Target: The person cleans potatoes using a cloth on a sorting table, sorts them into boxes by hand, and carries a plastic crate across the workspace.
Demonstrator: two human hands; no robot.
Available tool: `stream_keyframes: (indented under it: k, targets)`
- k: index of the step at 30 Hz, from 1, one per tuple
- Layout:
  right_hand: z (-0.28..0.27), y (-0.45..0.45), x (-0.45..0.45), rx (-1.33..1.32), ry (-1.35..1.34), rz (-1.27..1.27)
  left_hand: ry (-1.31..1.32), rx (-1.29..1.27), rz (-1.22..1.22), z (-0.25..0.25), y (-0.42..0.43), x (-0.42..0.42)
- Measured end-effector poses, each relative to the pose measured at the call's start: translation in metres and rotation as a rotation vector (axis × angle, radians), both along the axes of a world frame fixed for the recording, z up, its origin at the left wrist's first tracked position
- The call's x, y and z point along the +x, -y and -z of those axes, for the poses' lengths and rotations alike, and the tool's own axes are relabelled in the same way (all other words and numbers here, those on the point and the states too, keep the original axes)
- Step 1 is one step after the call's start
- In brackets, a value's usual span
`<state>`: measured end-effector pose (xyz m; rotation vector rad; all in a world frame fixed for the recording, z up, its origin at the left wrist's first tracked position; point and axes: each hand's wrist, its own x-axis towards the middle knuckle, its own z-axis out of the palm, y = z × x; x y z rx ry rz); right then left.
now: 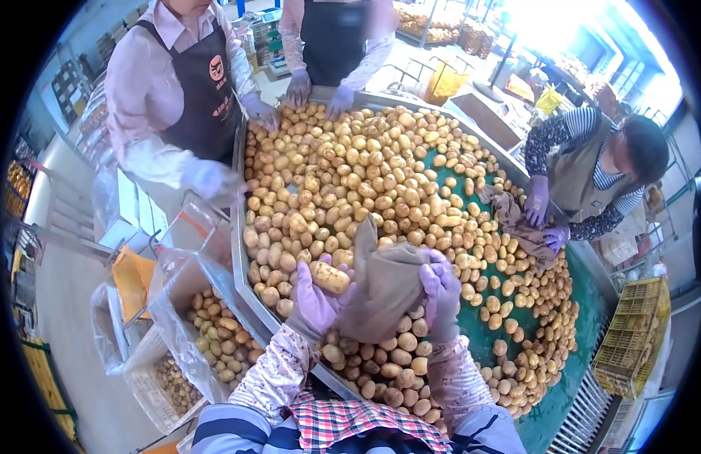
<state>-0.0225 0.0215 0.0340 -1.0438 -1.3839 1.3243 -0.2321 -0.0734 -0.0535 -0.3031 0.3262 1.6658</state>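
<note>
My left hand [320,300], in a purple glove, is closed around a potato [330,278] with the palm turned up. A grey-brown cloth [380,291] is gripped at its right side by my gloved right hand [441,287]. The cloth hangs between my hands over the heap of potatoes [350,178] and hides some of them. Beneath and around both hands, loose potatoes cover the metal-rimmed sorting table [243,261].
Three co-workers in gloves stand around the table; the one at right handles another brown cloth [520,219]. Plastic-lined crates of potatoes [222,333] stand at lower left. Yellow crates [630,333] are stacked at right. Green table surface [566,408] shows at lower right.
</note>
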Motion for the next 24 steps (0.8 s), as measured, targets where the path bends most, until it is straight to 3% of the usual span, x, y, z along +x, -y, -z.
stream_keyframes:
  k: [1,4,6,8,11,12,14,18,19,21,23,24]
  targets:
    - [0.014,0.003,-0.002,-0.085,-0.113,-0.001,-0.117,-0.037,-0.006,-0.007,-0.003,0.005]
    - [0.030,0.023,-0.023,0.112,-0.250,-0.077,-0.182,0.095,-0.006,0.032,-0.011,0.011]
    - [0.022,0.036,-0.042,0.454,0.038,-0.124,-0.406,0.025,0.039,0.024,-0.019,0.027]
    - [0.010,0.037,-0.058,0.900,0.640,-0.211,-1.377,0.173,0.151,0.001,0.000,0.027]
    - [0.079,0.019,-0.057,0.790,0.478,-0.266,-1.140,0.171,0.158,-0.016,-0.001,0.024]
    - [0.086,0.020,-0.050,0.753,0.442,-0.264,-1.036,0.165,0.171,-0.014,0.001,0.031]
    - [0.079,0.022,-0.053,0.749,0.413,-0.219,-1.078,0.207,0.180,-0.012,-0.006,0.031]
    - [0.072,0.008,-0.057,0.673,0.470,-0.100,-0.169,0.166,0.264,-0.020,-0.025,0.030]
    - [0.071,0.001,-0.059,0.653,0.504,-0.057,-0.120,0.140,0.221,-0.014,-0.024,0.030]
    - [0.069,-0.012,-0.054,0.325,0.345,0.076,-0.074,0.162,0.181,0.001,-0.020,0.026]
    - [0.039,-0.026,-0.058,-0.251,-0.109,0.164,-0.087,0.290,0.148,0.015,-0.025,0.017]
    - [0.037,-0.024,-0.060,-0.091,-0.047,0.113,-0.154,0.254,0.160,0.008,-0.031,0.017]
